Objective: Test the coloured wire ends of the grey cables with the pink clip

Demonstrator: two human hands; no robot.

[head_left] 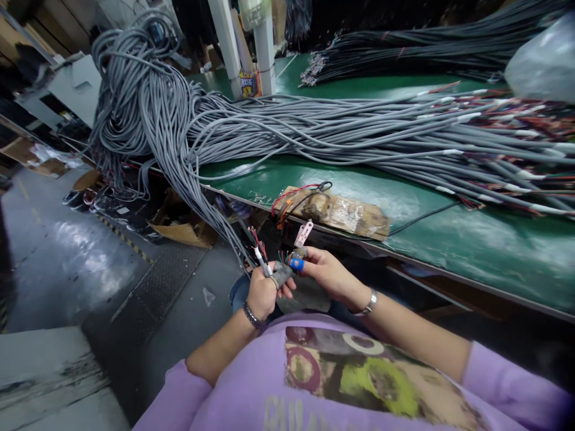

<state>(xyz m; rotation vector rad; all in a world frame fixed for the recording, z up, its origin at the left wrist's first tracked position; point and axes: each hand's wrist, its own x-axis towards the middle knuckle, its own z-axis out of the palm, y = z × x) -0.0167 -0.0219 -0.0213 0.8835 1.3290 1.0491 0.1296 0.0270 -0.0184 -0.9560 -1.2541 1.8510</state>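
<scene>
My left hand (264, 291) is closed around a grey cable (262, 261), whose white-wrapped end points up from the fist with thin red and dark wires fanning out of it. Grey wrapping covers the thumb of this hand. Close by on the right, my right hand (324, 270) pinches at a small tuft of thin coloured wires (284, 258), green and red among them. A blue band sits on its thumb and a worn grey-brown wrap on a finger. The exact grip at the fingertips is partly hidden. Just above it is a pale pink tag-like piece (303, 234).
Long grey cables (287, 126) lie across the green table (426, 239), coiled in a heap at left. A wooden block (345, 212) with wires rests on the front edge. Black cables (404, 54) lie behind. A cardboard box (182, 221) stands on the floor.
</scene>
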